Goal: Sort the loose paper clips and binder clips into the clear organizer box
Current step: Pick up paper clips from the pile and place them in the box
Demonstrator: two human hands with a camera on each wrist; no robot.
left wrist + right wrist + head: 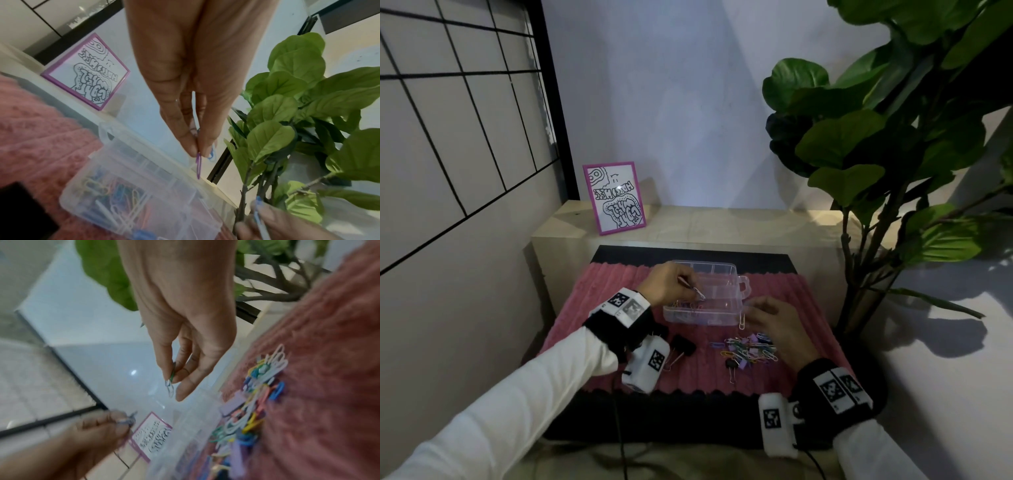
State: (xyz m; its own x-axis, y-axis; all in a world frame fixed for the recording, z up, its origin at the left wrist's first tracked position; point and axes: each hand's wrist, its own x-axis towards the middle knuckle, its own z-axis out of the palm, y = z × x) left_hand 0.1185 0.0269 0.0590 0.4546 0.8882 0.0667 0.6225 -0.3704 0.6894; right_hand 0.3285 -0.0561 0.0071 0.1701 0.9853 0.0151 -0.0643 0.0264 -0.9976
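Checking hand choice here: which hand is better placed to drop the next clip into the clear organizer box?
Left. The left hand hangs over the clear plastic organizer box, pinching a purple paper clip. The right hand also pinches a clip but sits beside the box.

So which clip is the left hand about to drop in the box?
Find the pink ribbed mat with the clear plastic organizer box at its back. Above the box's near-left compartment the left hand pinches a purple paper clip hanging from thumb and fingertip. Every other clip lies in the box or in the loose pile.
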